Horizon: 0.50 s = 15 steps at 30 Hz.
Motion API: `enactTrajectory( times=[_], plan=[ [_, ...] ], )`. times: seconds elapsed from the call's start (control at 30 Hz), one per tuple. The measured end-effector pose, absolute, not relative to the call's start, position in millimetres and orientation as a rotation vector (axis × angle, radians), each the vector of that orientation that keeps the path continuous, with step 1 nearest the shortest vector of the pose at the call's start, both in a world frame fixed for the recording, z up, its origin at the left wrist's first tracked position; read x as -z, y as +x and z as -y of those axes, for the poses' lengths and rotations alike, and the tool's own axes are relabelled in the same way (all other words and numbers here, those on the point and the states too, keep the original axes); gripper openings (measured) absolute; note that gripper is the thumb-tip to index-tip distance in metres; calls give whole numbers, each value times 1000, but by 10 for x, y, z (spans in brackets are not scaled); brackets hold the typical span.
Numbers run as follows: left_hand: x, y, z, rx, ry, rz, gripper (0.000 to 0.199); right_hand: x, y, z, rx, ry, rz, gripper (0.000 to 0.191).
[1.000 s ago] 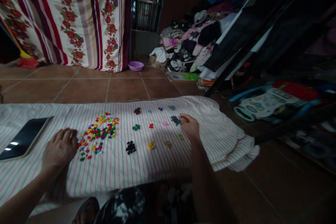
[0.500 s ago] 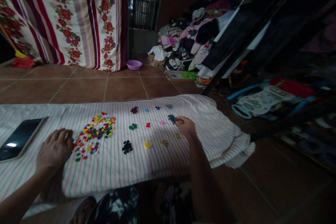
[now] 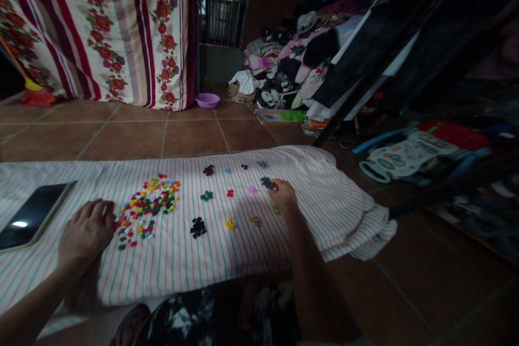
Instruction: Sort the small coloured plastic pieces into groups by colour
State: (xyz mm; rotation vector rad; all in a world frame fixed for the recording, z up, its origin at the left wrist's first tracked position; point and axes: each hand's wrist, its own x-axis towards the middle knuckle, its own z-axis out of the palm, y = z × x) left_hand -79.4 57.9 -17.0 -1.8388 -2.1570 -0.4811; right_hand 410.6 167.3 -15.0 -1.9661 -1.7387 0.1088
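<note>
My left hand [image 3: 87, 230] rests on the striped cloth [image 3: 162, 267], its curled fingers at the left edge of a mixed pile of colourful small pieces [image 3: 152, 200]. My right hand [image 3: 284, 194] is at the dark grey-blue cluster [image 3: 266, 183], fingers pinched together at its right side; whether a piece is between them is too small to tell. Sorted little groups lie between the hands: black [image 3: 198, 227], green [image 3: 206, 195], brown [image 3: 208, 170], red [image 3: 230, 193], yellow [image 3: 229, 222], pink [image 3: 251, 190] and tan [image 3: 255, 220]. A light green group [image 3: 275, 210] is partly hidden by my right hand.
A tablet-like device [image 3: 34, 213] lies on the cloth at the far left. Beyond the cloth are a purple basin [image 3: 207, 100], a heap of clothes [image 3: 300, 54] and a floral curtain [image 3: 133, 32]. A colourful toy [image 3: 413, 151] stands on the floor at the right.
My right hand has shifted slightly left and down beside the dark grey-blue cluster, covering more of the light green group. My left hand stays beside the mixed pile.
</note>
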Motion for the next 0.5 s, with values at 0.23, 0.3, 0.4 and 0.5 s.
enactTrajectory(
  times=[0.23,0.3,0.4,0.5],
  plan=[
    [190,-826,-588,278,-1835,2082,47,159,4133,-1672,-115,-1946,1735,36],
    [201,-831,-590,281,-1816,2096,46,167,4140,-1676,-109,-1944,1726,37],
    [210,-830,-589,293,-1805,2102,45,175,4151,-1679,-106,-1938,1729,38],
    [213,-827,-586,316,-1800,2090,44,167,4157,-1675,-109,-1943,1720,39]
  ],
)
